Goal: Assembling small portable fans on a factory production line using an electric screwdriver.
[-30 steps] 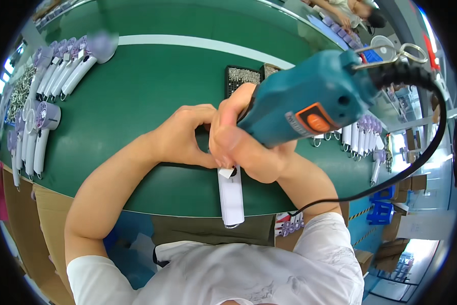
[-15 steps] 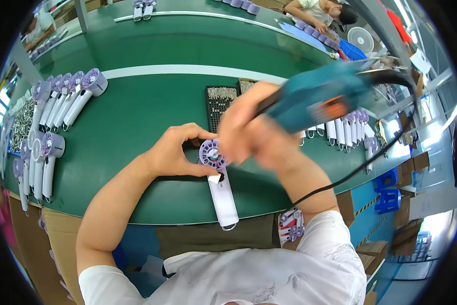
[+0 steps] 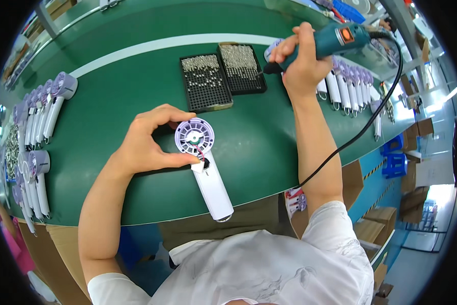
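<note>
My left hand (image 3: pixel 146 143) grips a handheld fan (image 3: pixel 214 192) lying on the green table, thumb and fingers on either side of its round purple head. The head is open at the back, with red wires running towards the white handle. A small white piece sits under my thumb. In my right hand (image 3: pixel 307 73) is a teal electric screwdriver (image 3: pixel 335 41), its black nose pointing left. The tip hovers near a black screw tray (image 3: pixel 256 87) of upright screws. Beside it lies a second screw tray (image 3: pixel 208 99), partly filled.
Rows of purple-and-white fans (image 3: pixel 49 119) lie at the left, with more fans (image 3: pixel 346 89) at the right. The screwdriver's black cord (image 3: pixel 364 129) loops down past my right forearm. A cardboard box (image 3: pixel 353 178) stands below the table's edge.
My right hand has moved the screwdriver from over the fan up and right to the screw trays. The fan's open head now shows. My left hand keeps its hold; the view has shifted.
</note>
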Motion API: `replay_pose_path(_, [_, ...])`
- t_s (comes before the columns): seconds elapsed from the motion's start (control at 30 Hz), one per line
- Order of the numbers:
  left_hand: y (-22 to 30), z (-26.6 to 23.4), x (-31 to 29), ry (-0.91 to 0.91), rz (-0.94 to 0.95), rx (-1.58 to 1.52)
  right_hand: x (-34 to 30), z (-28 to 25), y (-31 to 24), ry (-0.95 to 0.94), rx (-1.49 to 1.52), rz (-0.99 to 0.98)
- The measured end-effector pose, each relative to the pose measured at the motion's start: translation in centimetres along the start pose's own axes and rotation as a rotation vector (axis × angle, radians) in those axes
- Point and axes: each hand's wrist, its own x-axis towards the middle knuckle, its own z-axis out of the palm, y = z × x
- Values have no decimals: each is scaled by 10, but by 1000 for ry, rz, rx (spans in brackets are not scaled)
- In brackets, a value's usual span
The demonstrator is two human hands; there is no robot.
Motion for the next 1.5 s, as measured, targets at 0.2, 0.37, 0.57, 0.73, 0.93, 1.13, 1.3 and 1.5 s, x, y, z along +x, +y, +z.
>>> replay_pose_path(0.2, [-3,2,1,-3,5,-27,-1,-5,14,5,29,5])
replay_pose_path(0.37, [-5,3,0,0,8,-46,-6,11,2,103,-61,90])
replay_pose_path(0.57, [-2,1,-1,2,7,-44,0,-6,16,-7,26,5])
replay_pose_path(0.73, [-2,1,-1,-10,12,-31,-1,-4,18,4,19,30])
replay_pose_path(0.93, [-1,-3,-2,-60,-52,-40,0,-5,17,-21,25,24])
replay_pose_path(1.13, [0,-3,-2,-60,-49,-25,0,-6,17,-17,7,6])
replay_pose_path(1.3, [-2,-3,-2,-60,-48,-26,0,-6,18,-3,22,17])
replay_pose_path(1.5, [-1,-3,-2,-61,-51,-29,0,-6,19,-1,26,31])
